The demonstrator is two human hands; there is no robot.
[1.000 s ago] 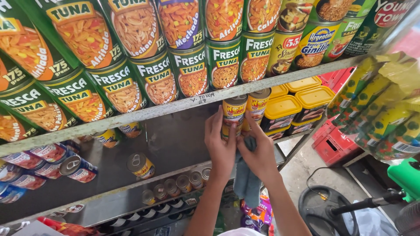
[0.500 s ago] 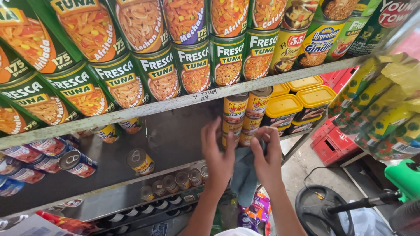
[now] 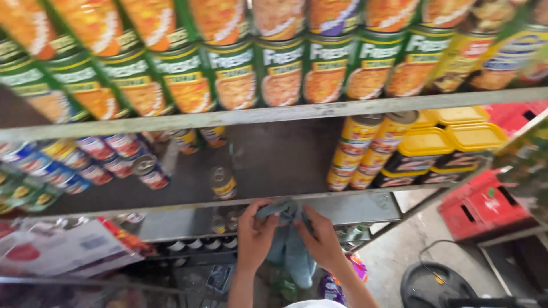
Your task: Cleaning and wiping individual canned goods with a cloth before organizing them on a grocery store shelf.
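My left hand (image 3: 255,234) and my right hand (image 3: 321,238) both grip a crumpled grey-blue cloth (image 3: 285,219) just below the front rail of the middle metal shelf (image 3: 342,202). The cloth's loose end hangs down between my forearms. Above the hands, on that shelf, stand stacked yellow-orange cans (image 3: 365,151) and a lone small can (image 3: 224,182). The upper shelf (image 3: 274,114) carries rows of green-labelled tuna cans (image 3: 282,71).
Yellow-lidded tubs (image 3: 442,145) sit at the right of the middle shelf. Small blue and red cans (image 3: 85,162) lie at its left. Red plastic crates (image 3: 482,205) stand on the floor at right, next to a black round object (image 3: 434,285) with a cable. Packets (image 3: 63,245) lie lower left.
Both hands have dropped from the stacked yellow-orange cans down to the shelf's front rail, bringing the cloth with them. The view has shifted and blurred.
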